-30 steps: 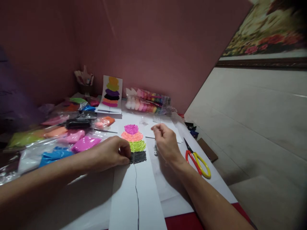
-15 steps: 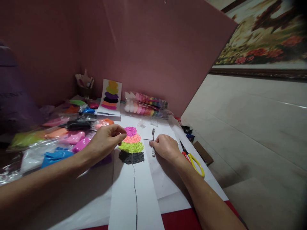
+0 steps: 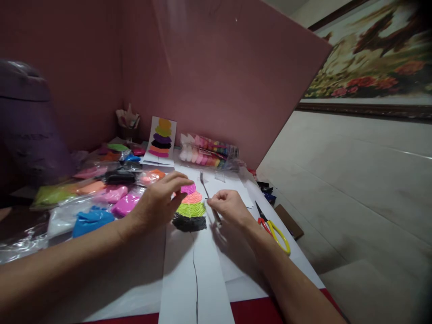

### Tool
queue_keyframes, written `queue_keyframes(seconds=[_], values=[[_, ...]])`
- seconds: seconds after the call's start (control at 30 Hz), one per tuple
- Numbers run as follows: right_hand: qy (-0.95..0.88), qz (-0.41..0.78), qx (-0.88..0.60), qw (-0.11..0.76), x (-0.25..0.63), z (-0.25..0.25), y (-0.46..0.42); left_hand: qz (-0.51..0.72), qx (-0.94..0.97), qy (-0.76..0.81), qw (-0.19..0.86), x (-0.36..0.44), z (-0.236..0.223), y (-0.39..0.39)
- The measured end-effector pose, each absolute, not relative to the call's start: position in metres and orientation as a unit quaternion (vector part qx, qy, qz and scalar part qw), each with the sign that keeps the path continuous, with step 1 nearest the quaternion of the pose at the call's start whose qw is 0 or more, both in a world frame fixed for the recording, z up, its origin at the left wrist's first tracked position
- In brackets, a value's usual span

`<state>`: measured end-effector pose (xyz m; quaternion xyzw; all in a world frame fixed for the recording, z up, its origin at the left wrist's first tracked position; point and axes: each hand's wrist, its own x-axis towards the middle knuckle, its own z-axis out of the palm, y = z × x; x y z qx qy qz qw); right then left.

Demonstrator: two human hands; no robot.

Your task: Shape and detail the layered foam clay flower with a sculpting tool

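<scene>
A white paper strip (image 3: 195, 279) lies in front of me with a stack of clay layers (image 3: 191, 209) on it: magenta, orange, green and black. My left hand (image 3: 158, 202) hovers just left of the stack, fingers stretched out toward the magenta top, holding nothing. My right hand (image 3: 229, 207) is pinched on a small metal fork (image 3: 206, 191), lifted off the paper with its prongs pointing up and away beside the clay.
Bags of coloured clay (image 3: 97, 193) crowd the table's left side. A finished sample card (image 3: 161, 139) and a pack of clay sticks (image 3: 205, 150) stand at the back by the pink wall. Red-and-yellow scissors (image 3: 275, 227) lie right of my right wrist.
My right hand picked the fork up from the paper and tilted it toward the clay. My left hand left the black layer's edge and moved up, opening over the magenta top.
</scene>
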<state>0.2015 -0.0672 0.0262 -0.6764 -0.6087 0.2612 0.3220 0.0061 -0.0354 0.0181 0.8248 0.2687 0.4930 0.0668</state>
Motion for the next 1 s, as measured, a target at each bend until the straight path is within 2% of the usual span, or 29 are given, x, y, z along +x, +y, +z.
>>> queue_keyframes(seconds=[0.2,0.3,0.4,0.5,0.67,0.83,1.0], values=[[-0.638,0.427,-0.532,0.357,0.182,0.034,-0.092,0.349,0.916,0.132,-0.148,0.009,0.013,-0.044],[-0.608,0.501,-0.488,0.376,0.184,0.040,-0.092,0.347,0.913,0.130,-0.172,0.008,0.019,-0.045],[-0.551,0.531,-0.455,0.456,0.187,0.039,-0.086,0.434,0.871,0.227,-0.021,0.008,0.027,-0.045],[-0.513,0.501,-0.463,0.521,0.184,0.026,-0.079,0.484,0.806,0.314,0.133,0.011,0.033,-0.047],[-0.552,0.429,-0.488,0.523,0.173,0.000,-0.075,0.432,0.661,0.398,0.467,0.015,0.041,-0.054],[-0.561,0.398,-0.488,0.538,0.171,-0.009,-0.073,0.417,0.613,0.411,0.530,0.017,0.038,-0.060],[-0.567,0.377,-0.490,0.545,0.170,-0.010,-0.072,0.475,0.564,0.431,0.521,0.020,0.031,-0.063]])
